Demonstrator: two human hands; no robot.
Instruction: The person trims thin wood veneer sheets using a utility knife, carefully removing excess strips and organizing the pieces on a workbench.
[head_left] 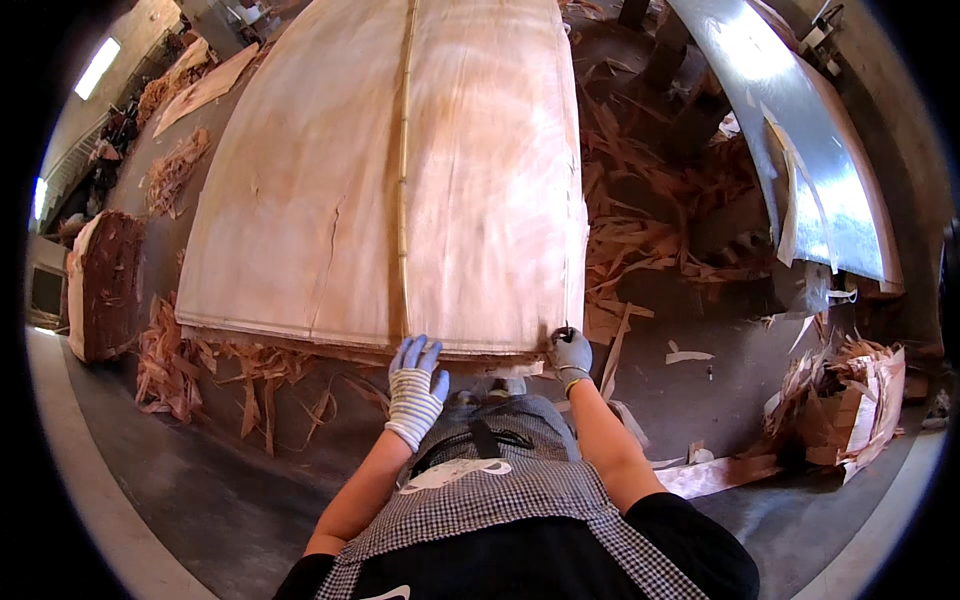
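The left hand (415,388), in a grey glove with a yellow-and-white striped cuff, lies with its fingers extended at the near edge of a broad stack of pale, pinkish-tan wood veneer sheets (490,200). Its fingertips are just beside the near end of a thin, yellow, jointed rod (404,180), which lies lengthwise on the stack. The right hand (571,356), in a grey glove, is well apart from it at the stack's near right corner, curled closed around a small dark object (567,331), too small to identify. Loose reddish-brown veneer strips (630,240) lie right of the stack. Farther right stands a shiny grey metal surface (740,60); a ragged brown veneer bundle (108,285) sits left.
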